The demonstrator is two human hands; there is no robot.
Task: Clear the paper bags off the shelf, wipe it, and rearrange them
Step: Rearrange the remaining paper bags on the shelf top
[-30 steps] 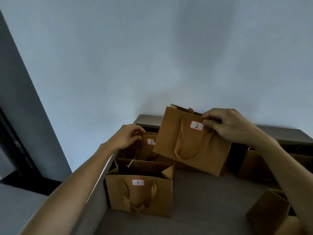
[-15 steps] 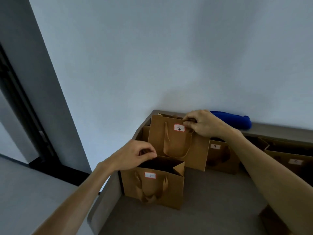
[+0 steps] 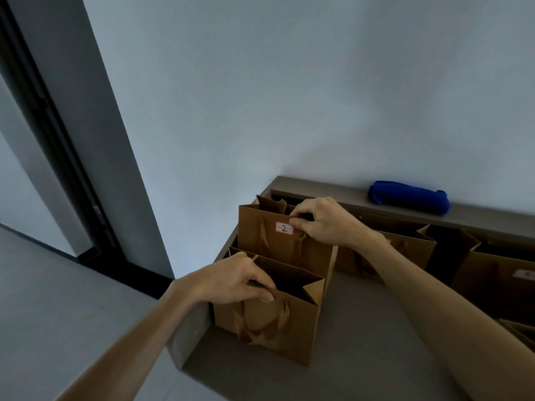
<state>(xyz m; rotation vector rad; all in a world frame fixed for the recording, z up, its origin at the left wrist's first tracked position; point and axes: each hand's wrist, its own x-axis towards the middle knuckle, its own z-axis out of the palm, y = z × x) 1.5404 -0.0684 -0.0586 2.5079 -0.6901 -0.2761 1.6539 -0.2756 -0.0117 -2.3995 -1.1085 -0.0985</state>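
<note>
A brown paper bag labelled 2 [image 3: 260, 235] stands upright at the shelf's left end, and my right hand [image 3: 321, 224] pinches its top edge beside the label. In front of it stands a second open brown bag [image 3: 298, 328]; my left hand [image 3: 234, 280] grips its near top rim, covering its label. Behind bag 2 the top of a third bag [image 3: 267, 201] pokes up. The grey shelf surface [image 3: 362, 328] lies under them.
More brown bags stand along the back to the right [image 3: 405, 250] and at the right edge [image 3: 498, 273]. A rolled blue cloth [image 3: 408, 195] lies on the raised back ledge [image 3: 318, 188]. A dark door frame [image 3: 58, 140] and grey floor are at left.
Bag 2 has come down from a tilted, lifted position to stand behind the front bag. My left hand left the back bag and took the front bag's rim.
</note>
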